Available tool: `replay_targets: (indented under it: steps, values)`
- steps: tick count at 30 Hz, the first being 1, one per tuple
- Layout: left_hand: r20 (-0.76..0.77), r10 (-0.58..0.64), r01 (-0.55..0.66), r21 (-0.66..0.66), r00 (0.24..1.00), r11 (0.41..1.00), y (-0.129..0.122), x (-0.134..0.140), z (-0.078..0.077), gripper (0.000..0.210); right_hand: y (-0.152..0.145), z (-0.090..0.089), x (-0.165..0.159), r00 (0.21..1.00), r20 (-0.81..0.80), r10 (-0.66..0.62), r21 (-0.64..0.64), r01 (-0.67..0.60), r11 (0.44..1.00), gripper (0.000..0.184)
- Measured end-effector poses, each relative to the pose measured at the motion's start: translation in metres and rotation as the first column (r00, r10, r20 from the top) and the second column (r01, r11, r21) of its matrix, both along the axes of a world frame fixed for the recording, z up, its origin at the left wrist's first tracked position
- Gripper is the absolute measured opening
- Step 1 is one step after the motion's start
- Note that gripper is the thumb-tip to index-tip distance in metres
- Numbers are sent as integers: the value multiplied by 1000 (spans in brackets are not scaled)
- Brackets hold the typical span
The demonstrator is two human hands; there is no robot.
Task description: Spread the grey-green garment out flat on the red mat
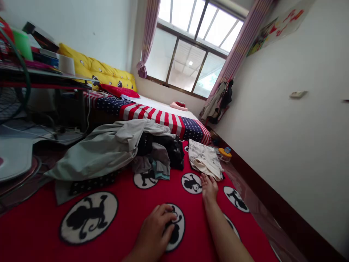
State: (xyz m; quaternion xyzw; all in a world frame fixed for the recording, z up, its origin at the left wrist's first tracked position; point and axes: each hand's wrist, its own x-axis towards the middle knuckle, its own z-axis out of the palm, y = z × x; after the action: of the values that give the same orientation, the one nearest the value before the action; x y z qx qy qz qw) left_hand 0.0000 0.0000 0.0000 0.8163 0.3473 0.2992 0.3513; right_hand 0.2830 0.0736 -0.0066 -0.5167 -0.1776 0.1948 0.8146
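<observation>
My left hand [156, 230] rests on a red blanket [122, 218] printed with black monkey figures in white circles; its fingers are bent and spread on one circle and hold nothing. My right hand [209, 188] lies flat on the blanket further ahead, arm stretched out. Its fingertips almost touch a folded cream garment [205, 160]. A heap of clothes [152, 153] lies beyond my left hand, with a large grey-green cloth [103, 149] on its left side and dark garments in the middle.
A bed with a stars-and-stripes cover [160, 116], a red pillow [120, 91] and yellow cushions stands ahead under the window. A cluttered desk [46, 74] and a fan are at the left. At the right are a white wall, hanging clothes [218, 102] and a small yellow item [225, 153].
</observation>
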Motion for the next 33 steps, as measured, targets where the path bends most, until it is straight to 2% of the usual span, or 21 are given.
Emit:
replay_targets:
  steps: [4,6,8,10,11,13,20,33]
  values:
    - [52,-25,23,23,998,999,3,-1,-1,23,-42,-7,-36,992,91,84,-82,-76,994,31]
    - [91,-54,51,33,994,998,4,-3,-2,22,-60,-7,-56,964,209,164,-187,-125,974,23]
    - [129,-85,81,38,988,996,6,-6,-3,21,-77,-6,-76,872,423,246,-305,-118,945,15]
    - [158,-107,102,38,982,994,7,-11,-3,20,-92,-3,-95,727,621,293,-367,-60,928,14]
    - [167,-116,112,36,979,993,8,-13,-3,20,-99,-2,-103,676,674,297,-370,-39,928,16]
    - [177,-132,129,29,975,991,8,-19,-2,21,-112,1,-118,632,712,307,-375,-28,927,18]
    - [208,-72,72,7,975,997,2,-36,2,20,-140,6,-146,627,697,348,-384,-83,920,21]
    - [203,-21,21,2,979,1000,3,-38,3,21,-128,1,-136,683,626,376,-421,-109,900,22]
